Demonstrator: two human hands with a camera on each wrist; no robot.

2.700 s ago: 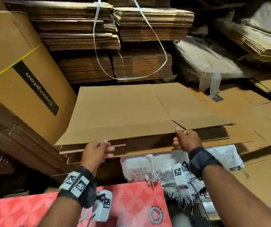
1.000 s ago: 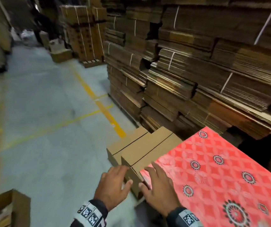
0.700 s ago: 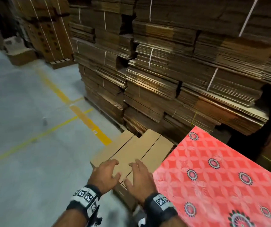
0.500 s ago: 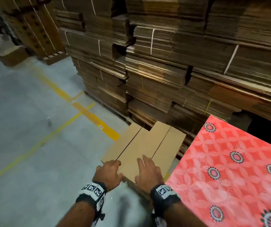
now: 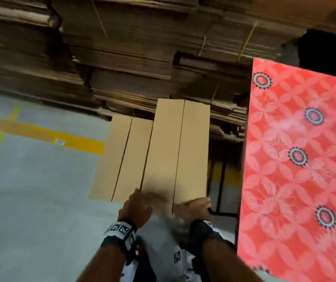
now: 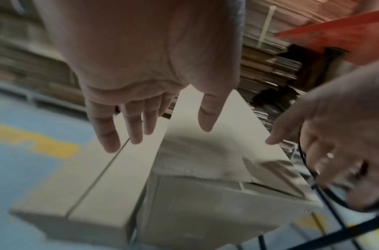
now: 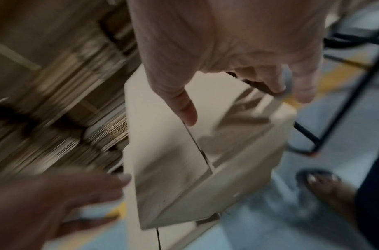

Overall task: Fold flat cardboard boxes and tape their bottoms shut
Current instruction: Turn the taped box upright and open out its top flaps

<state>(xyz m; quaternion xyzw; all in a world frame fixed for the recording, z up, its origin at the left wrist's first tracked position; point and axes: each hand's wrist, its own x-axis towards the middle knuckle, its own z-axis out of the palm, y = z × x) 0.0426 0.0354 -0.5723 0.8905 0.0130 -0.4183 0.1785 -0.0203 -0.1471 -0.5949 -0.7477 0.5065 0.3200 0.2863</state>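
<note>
Two folded brown boxes stand side by side on the grey floor, seams on top. The right box (image 5: 175, 149) (image 6: 205, 169) (image 7: 173, 152) stands higher than the left box (image 5: 122, 159) (image 6: 88, 186). My left hand (image 5: 135, 208) (image 6: 141, 84) hovers over the near end where the boxes meet, fingers straight and spread, holding nothing. My right hand (image 5: 193, 206) (image 7: 227, 67) is at the right box's near right corner, thumb over the top flap, fingers loosely at the right edge. Both wrist views are blurred.
A table with a red patterned cover (image 5: 295, 159) stands right of the boxes, on black metal legs (image 5: 222, 180). Strapped stacks of flat cardboard (image 5: 142, 58) wall off the far side. A yellow floor line (image 5: 41, 131) runs left. My sandalled foot (image 7: 325, 184) is near the right box.
The view swung from the flat cardboard stack to the floor boxes. Both hands slid back to the right box's near end; the left hand has lifted off its top.
</note>
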